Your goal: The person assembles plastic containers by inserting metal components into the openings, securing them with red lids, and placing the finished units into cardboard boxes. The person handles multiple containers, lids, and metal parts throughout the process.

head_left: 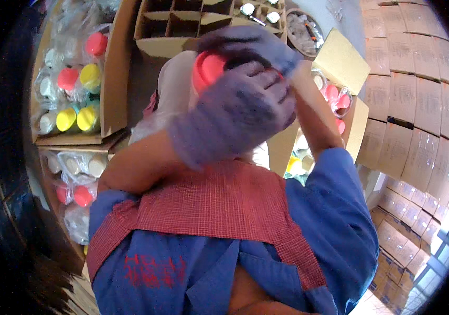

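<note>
The gray-gloved left hand and, on its far side, the gray-gloved right hand come together at a red round lid, though blur and overlapping fingers make it hard to tell how either grip sits on it. To the left stands an open carton of containers with red, yellow and white lids among clear plastic; at the far side is a divided carton with a few white-capped items in its right compartments. Right of that sit a round tub, another open carton and stacked boxes.
</note>
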`<state>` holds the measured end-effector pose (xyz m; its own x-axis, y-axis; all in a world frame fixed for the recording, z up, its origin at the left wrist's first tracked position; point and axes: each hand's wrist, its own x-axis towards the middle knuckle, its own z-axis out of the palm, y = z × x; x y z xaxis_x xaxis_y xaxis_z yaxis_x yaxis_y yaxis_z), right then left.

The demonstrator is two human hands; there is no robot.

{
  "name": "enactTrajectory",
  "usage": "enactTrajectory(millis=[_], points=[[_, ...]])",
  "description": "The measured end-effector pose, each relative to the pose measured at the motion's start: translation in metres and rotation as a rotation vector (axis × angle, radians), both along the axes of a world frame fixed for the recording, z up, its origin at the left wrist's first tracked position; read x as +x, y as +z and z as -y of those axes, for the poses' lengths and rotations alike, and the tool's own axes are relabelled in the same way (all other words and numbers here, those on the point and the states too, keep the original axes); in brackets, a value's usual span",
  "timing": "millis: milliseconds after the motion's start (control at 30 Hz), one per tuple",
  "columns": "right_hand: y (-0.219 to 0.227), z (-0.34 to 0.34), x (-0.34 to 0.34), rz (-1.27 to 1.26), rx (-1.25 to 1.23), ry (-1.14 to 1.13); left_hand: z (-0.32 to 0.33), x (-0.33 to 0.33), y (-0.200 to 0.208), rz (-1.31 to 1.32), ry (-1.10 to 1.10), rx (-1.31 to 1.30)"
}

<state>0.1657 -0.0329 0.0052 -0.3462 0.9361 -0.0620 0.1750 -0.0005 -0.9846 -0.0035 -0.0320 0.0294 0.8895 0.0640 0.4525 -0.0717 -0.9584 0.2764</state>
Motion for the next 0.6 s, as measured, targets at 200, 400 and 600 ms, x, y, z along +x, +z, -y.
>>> enactTrajectory(millis=[200, 400, 600], points=[[-0.012, 0.025, 0.016, -0.002, -0.077, -0.307, -0.07, -0.013, -0.023, 0.166, -0.449, -0.474], [-0.015, -0.015, 0.016, -0.16, 0.156, 0.066, -0.014, -0.009, 0.023, 0.007, -0.041, -0.193], [-0.027, 0.031, 0.003, 0.169, 0.092, -0.171, -0.04, -0.028, -0.003, -0.017, -0.378, -0.221]])
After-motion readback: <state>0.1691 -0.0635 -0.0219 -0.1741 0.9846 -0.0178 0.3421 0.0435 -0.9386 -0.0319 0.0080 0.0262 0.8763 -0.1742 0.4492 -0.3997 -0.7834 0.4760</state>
